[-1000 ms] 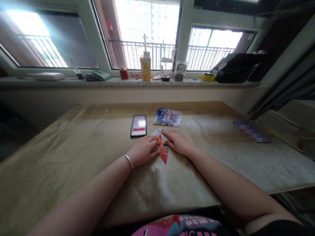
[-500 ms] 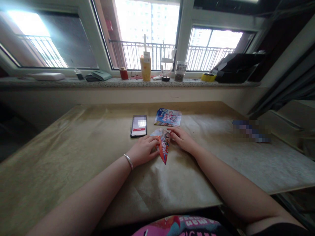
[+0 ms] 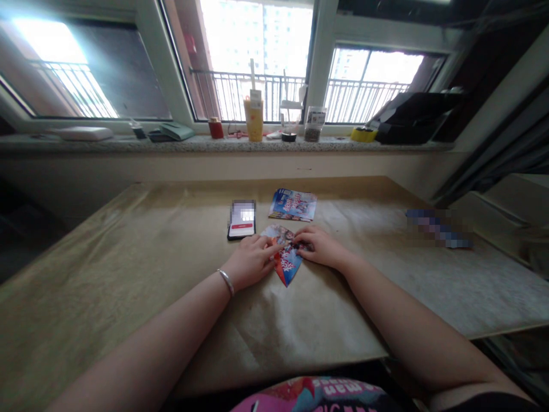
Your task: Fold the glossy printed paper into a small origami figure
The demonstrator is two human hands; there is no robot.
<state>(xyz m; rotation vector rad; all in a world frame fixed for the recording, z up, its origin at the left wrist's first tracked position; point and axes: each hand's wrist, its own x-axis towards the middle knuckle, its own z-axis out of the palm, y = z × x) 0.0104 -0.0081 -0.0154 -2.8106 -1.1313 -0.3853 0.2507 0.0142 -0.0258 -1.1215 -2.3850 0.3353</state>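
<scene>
A glossy printed flyer [image 3: 288, 269], orange on one side and blue on the other, lies folded to a point that faces me. My left hand [image 3: 251, 258], with a silver bangle at the wrist, holds its left edge, the index finger reaching across the paper. At the right edge my right hand [image 3: 319, 247] grips the flyer with bent fingers, their tips near its middle. The fingers cover part of the folds. Just beyond the hands lies a stack of similar printed flyers [image 3: 293, 205]. A phone [image 3: 242, 220] with its screen lit is beside the left fingertips.
A tan cover lies over the table [image 3: 171, 257]. At the far right is a blurred dark blue item [image 3: 437, 229]. On the stone windowsill [image 3: 163, 147] stand a yellow drink cup [image 3: 254, 121], a red jar [image 3: 216, 129], yellow tape [image 3: 362, 134] and a black bag [image 3: 412, 117].
My right hand has moved in over the flyer's right side. The flyer's right part now lies opened out wider, showing more blue. The left hand has shifted slightly, its index finger stretched further across.
</scene>
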